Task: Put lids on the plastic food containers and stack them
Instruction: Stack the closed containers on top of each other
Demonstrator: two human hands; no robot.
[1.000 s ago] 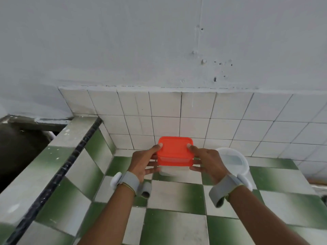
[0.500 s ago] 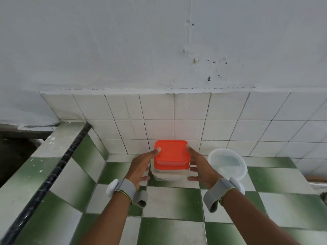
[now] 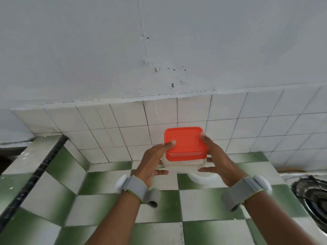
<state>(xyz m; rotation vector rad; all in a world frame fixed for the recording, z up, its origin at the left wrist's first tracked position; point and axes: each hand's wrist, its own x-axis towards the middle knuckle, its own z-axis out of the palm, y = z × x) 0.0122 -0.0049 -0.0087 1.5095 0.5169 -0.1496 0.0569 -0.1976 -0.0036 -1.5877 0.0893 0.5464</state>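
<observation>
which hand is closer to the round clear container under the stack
Right. The right hand has fingers just above the round container; the left hand is farther left.

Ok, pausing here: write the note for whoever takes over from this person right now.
Left hand and right hand: both clasp the sides of the two stacked orange-lidded containers, held above the tiled counter.
Round white container: partly hidden directly beneath the stack; contact cannot be told.
Done: both square containers lidded and stacked.
Left: seat the stack on the round one, if that is the aim; its lid is not visible here.
</observation>
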